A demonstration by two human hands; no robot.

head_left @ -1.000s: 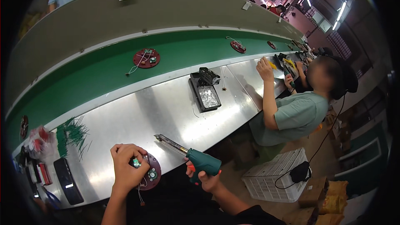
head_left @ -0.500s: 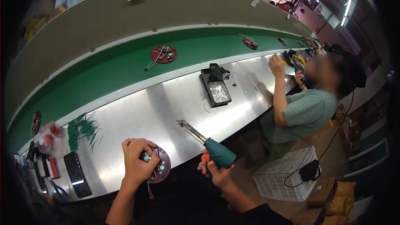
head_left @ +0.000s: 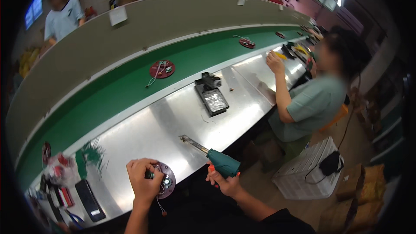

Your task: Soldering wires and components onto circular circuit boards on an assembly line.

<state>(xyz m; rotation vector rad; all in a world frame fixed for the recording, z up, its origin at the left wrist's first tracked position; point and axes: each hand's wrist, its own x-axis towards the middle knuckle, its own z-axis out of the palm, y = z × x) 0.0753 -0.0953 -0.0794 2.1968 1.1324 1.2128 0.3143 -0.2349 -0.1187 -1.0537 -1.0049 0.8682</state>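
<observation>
At the bench's near edge, my left hand (head_left: 143, 178) is closed on a round dark-red circuit board (head_left: 170, 177) with small electronic parts. A pale wire with a reddish-brown plug (head_left: 164, 213) hangs below it. My fingers cover the board's left part. To the right, my right hand (head_left: 226, 185) grips a green soldering gun (head_left: 223, 163) by its handle, near an orange-red trigger. Its metal tip (head_left: 183, 138) points up and left over the steel bench, apart from the board.
Beyond lies a black tray (head_left: 211, 99) on the steel bench (head_left: 143, 125). A similar board (head_left: 162, 69) rests on the green strip. At left are green wires (head_left: 91, 158), a phone (head_left: 89, 200) and plastic bags (head_left: 58, 169). A co-worker (head_left: 307, 99) and white crate (head_left: 305, 169) are right.
The whole view has tilted and shifted, so the bench and its things appear displaced. Both hands keep their holds on the board and the soldering gun, with little change between them.
</observation>
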